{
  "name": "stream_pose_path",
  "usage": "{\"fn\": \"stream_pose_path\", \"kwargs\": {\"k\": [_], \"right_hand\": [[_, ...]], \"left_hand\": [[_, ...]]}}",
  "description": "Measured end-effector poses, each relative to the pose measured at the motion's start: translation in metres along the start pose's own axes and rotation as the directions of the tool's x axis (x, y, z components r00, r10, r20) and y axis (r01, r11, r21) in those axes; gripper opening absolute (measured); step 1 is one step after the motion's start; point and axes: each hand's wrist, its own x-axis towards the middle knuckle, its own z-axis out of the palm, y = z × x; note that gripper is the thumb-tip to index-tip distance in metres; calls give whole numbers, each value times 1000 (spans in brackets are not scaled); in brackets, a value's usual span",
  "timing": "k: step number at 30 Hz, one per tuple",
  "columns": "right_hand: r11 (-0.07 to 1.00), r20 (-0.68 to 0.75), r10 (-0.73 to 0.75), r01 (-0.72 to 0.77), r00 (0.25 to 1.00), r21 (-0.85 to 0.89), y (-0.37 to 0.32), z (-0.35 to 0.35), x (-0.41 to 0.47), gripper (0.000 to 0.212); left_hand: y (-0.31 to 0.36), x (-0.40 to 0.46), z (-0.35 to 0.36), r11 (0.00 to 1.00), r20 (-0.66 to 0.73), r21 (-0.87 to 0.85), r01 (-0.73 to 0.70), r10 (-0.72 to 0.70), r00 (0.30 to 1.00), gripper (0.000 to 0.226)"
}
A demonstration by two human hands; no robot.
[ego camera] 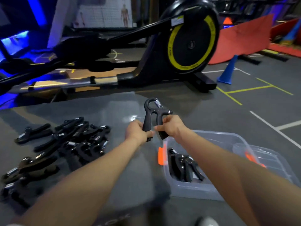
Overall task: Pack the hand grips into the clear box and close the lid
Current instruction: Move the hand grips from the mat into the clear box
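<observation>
Hand grips [61,144] lie in a loose black heap on the grey floor [127,168] at the left, several overlapping, the nearest ones running to the picture's left edge. Between the heap and the clear box there is a bare strip of floor, crossed by the two forearms.

One hand grip [154,115] is held up in the air above that strip, spring end uppermost, its two handles pointing down. The left hand [138,132] is closed around the left handle, fingers wrapped fully round it. The right hand [171,126] is curled on the right handle, thumb and fingers pinching it; the handle's lower tip shows below the hand, just over the box's near-left corner.

The clear box [187,188] sits on the floor at the right, open at the top, with an orange latch [161,155] on its left end. A few grips [184,165] already lie inside on the bottom; most of its room is free. The right forearm crosses over the box and hides part of the inside. A clear lid [268,154] with an orange clip lies touching the box's far-right side.

Behind, a black exercise machine [187,46] with a yellow-ringed wheel stands across the floor, and a blue cone [228,70] stands to its right.
</observation>
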Motion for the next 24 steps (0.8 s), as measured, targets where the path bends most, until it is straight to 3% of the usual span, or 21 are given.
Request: {"fn": "stream_pose_path", "kwargs": {"k": [4, 7, 10, 14, 16, 20, 24], "right_hand": [[971, -123, 43, -70, 991, -227, 46, -67, 22, 42], [949, -163, 127, -168, 978, -268, 93, -105, 35, 35], [910, -178, 192, -243, 965, -335, 143, -128, 48, 25], [829, -126, 301, -325, 945, -455, 198, -138, 68, 21], [777, -83, 331, -321, 940, -541, 219, -134, 79, 31], [694, -71, 379, -334, 923, -638, 251, -120, 102, 32], [653, -17, 398, -296, 917, -697, 277, -104, 122, 33]], "left_hand": [[19, 10, 84, 999, 141, -9, -36, 37, 989, 35], [19, 15, 143, 997, 292, -30, -71, 76, 953, 34], [7, 23, 191, 980, 406, 110, -167, 108, 907, 45], [-25, 41, 229, 857, 459, 398, -327, 122, 880, 55], [-39, 49, 241, 796, 486, 488, -359, 95, 869, 59], [-64, 63, 254, 678, 542, 598, -427, 50, 839, 67], [-82, 76, 259, 635, 568, 642, -429, -18, 823, 81]]}}
